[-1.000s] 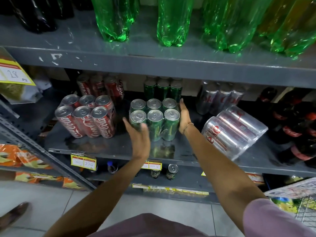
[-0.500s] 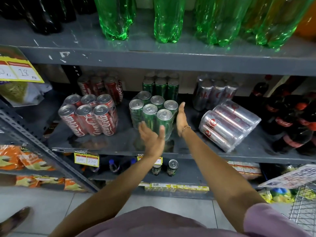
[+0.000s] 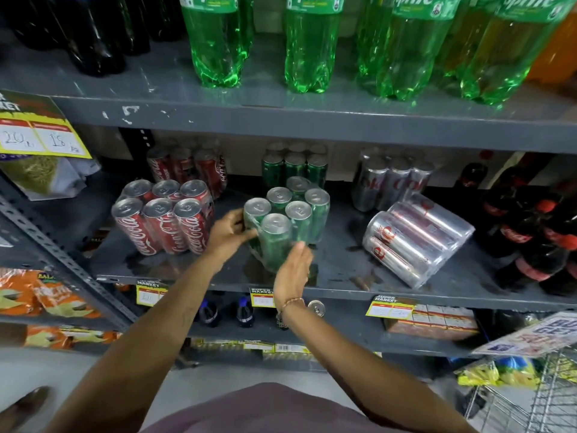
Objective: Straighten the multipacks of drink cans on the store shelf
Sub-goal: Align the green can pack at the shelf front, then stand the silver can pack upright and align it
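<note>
A shrink-wrapped pack of green cans [image 3: 288, 220] stands turned at an angle in the middle of the grey shelf [image 3: 218, 276]. My left hand [image 3: 229, 234] grips its left side, fingers on the wrap. My right hand [image 3: 293, 270] lies flat against its front right corner. To the left stands a red cola pack [image 3: 165, 218], upright. To the right a silver diet cola pack [image 3: 415, 240] lies on its side, askew. Behind these stand further red [image 3: 187, 167], green [image 3: 295, 165] and silver packs [image 3: 390, 179].
Large green bottles [image 3: 309, 48] and dark bottles [image 3: 90, 35] fill the shelf above. Dark cola bottles [image 3: 537, 235] stand at the right end. Price tags [image 3: 262, 296] hang on the shelf edge. A wire basket [image 3: 537, 398] is at lower right, snack bags [image 3: 43, 295] at left.
The green pack has rotated from square to angled and slid forward. My left hand moved onto its left side; my right hand came from its right side around to the front.
</note>
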A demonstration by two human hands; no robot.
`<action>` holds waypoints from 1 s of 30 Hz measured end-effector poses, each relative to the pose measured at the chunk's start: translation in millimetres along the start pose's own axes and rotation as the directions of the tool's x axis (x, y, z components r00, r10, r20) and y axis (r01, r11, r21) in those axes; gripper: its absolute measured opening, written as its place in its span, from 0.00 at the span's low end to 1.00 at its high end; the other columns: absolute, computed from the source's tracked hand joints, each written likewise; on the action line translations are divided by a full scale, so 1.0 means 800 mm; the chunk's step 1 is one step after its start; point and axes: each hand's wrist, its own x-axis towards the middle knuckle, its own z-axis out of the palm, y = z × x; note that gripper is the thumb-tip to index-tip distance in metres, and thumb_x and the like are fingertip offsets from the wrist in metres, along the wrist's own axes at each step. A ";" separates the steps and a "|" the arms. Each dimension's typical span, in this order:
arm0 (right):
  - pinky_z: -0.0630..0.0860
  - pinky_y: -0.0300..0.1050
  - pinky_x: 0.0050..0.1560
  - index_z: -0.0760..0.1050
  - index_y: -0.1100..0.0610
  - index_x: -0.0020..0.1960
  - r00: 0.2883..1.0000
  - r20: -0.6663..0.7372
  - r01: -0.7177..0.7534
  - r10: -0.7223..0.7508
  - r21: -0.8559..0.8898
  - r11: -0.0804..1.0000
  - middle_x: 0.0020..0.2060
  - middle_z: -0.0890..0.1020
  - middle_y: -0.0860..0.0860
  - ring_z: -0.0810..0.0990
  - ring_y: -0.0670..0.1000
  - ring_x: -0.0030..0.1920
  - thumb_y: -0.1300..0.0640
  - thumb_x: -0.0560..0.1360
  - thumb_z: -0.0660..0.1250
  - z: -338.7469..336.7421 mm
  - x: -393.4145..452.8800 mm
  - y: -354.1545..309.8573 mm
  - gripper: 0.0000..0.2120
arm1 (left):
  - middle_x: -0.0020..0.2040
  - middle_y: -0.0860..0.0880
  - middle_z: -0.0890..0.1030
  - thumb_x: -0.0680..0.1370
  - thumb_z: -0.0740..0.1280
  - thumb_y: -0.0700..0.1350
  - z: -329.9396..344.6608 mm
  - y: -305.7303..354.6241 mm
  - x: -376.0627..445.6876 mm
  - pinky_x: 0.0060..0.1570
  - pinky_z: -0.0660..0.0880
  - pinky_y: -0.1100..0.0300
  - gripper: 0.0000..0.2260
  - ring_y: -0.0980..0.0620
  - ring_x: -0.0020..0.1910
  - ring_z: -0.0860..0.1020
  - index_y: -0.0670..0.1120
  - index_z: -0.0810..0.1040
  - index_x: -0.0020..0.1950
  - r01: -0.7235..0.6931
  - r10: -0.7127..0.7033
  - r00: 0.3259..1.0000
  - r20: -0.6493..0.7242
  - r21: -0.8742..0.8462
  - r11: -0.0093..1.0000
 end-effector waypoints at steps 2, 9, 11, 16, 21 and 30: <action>0.61 0.56 0.67 0.73 0.57 0.50 0.999 -0.008 0.046 -0.046 -0.046 0.998 0.51 0.71 0.50 0.71 0.52 0.55 0.48 0.82 0.45 -0.008 0.019 -0.006 0.22 | 0.59 0.41 0.81 0.75 0.68 0.38 -0.003 -0.004 0.010 0.55 0.75 0.55 0.14 0.47 0.56 0.78 0.40 0.77 0.61 0.035 -0.013 0.969 -0.245 0.085 0.996; 0.63 0.52 0.69 0.70 0.61 0.63 0.996 0.015 0.081 -0.083 0.090 0.993 0.63 0.73 0.57 0.69 0.52 0.63 0.49 0.82 0.48 -0.056 0.167 -0.040 0.21 | 0.64 0.47 0.77 0.82 0.54 0.53 0.034 -0.030 -0.002 0.61 0.71 0.57 0.19 0.50 0.64 0.74 0.46 0.75 0.67 0.052 -0.129 0.951 -0.280 -0.269 0.962; 0.58 0.54 0.75 0.60 0.55 0.74 0.937 0.318 -0.185 0.147 0.093 0.978 0.73 0.65 0.53 0.64 0.52 0.72 0.38 0.79 0.45 -0.054 0.186 -0.035 0.30 | 0.63 0.49 0.78 0.82 0.51 0.57 0.045 -0.036 -0.007 0.57 0.75 0.59 0.22 0.55 0.60 0.77 0.48 0.72 0.69 0.038 -0.112 0.976 -0.188 -0.360 0.932; 0.67 0.57 0.70 0.71 0.53 0.68 0.830 0.496 -0.384 0.254 0.179 0.906 0.65 0.76 0.57 0.75 0.56 0.64 0.31 0.75 0.46 -0.044 0.182 -0.011 0.36 | 0.56 0.52 0.82 0.79 0.47 0.64 0.060 -0.039 -0.002 0.43 0.79 0.65 0.29 0.59 0.50 0.83 0.50 0.71 0.69 0.081 -0.132 0.988 -0.085 -0.445 0.892; 0.61 0.59 0.73 0.62 0.50 0.74 0.871 0.410 -0.363 0.270 0.166 0.917 0.72 0.69 0.56 0.67 0.56 0.71 0.30 0.74 0.43 -0.039 0.156 -0.008 0.36 | 0.66 0.42 0.76 0.80 0.45 0.62 0.039 -0.027 0.014 0.65 0.71 0.49 0.29 0.46 0.62 0.76 0.47 0.70 0.71 0.176 -0.191 0.982 0.011 -0.442 0.880; 0.67 0.43 0.61 0.73 0.60 0.64 0.979 0.173 0.162 -0.108 -0.338 0.927 0.63 0.77 0.59 0.75 0.56 0.62 0.53 0.80 0.57 -0.104 0.145 -0.063 0.17 | 0.75 0.63 0.56 0.83 0.50 0.48 0.060 0.021 -0.056 0.75 0.48 0.62 0.21 0.63 0.76 0.50 0.46 0.60 0.76 -0.412 0.430 0.863 -0.266 0.124 0.903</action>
